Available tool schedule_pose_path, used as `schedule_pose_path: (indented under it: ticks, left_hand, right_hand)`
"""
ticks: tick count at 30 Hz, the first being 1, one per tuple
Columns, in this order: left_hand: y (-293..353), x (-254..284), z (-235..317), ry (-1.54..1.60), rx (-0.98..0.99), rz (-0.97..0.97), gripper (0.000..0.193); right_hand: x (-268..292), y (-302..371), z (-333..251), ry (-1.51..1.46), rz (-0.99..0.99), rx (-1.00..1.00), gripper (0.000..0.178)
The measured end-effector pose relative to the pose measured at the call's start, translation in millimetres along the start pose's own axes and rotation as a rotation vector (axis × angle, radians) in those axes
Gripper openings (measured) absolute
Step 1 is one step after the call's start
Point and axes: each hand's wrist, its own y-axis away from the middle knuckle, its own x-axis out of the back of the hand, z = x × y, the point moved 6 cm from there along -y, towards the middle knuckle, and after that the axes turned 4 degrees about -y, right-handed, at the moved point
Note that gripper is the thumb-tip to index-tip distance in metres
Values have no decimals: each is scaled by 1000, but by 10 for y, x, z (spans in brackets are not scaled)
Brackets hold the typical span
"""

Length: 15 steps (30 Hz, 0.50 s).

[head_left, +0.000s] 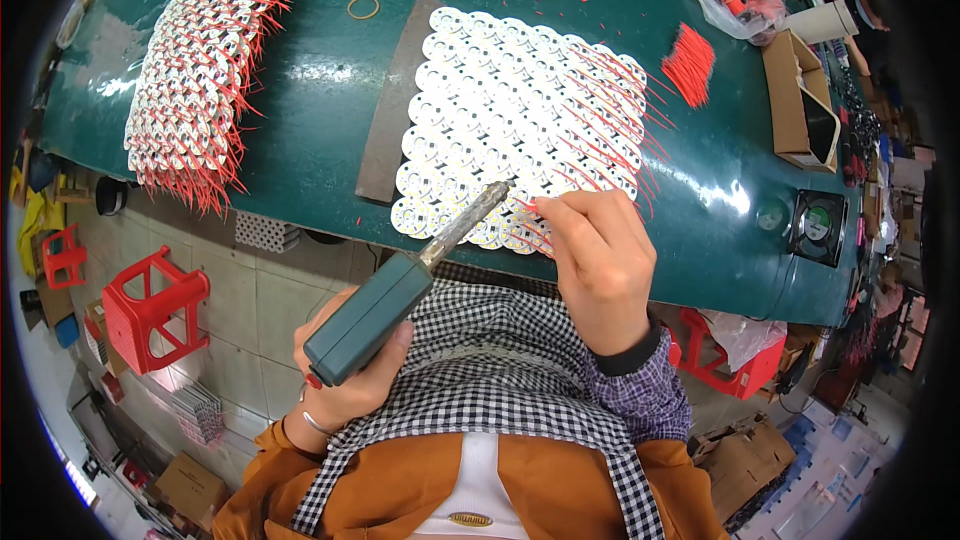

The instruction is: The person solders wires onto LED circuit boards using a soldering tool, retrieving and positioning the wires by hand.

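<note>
My left hand (pixel 345 380) is wrapped round the dark green body of a soldering gun (pixel 368 318). Its metal barrel points away and to the right, with the tip over the lower middle of a panel of round white LED boards (pixel 480 110). Close to that tip, my right hand (pixel 605 265) pinches a thin red wire at the panel's surface; the fingers partly hide it. More red wires (pixel 590 130) stick out from the boards along the panel's right side. Under the panel's left edge shows a flat grey-brown plate (pixel 392 125).
A stack of white boards with red wires (pixel 190 90) stands at the left of the green table (pixel 320 150). To the right lie a bundle of red wires (pixel 688 65), a cardboard box (pixel 797 100) and a small black fan (pixel 818 227). Red stools (pixel 155 310) stand below.
</note>
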Motion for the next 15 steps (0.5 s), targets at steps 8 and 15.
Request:
schedule_pose_path:
  ticks: [8,15]
  left_hand:
    - [-111,-54,88,7,-32,-31,24]
    - [-204,-93,167,-33,-91,-61,21]
  right_hand:
    - [-110,52,142,-30,-2,-16,31]
    - [-109,47,162,-28,2,-15,30]
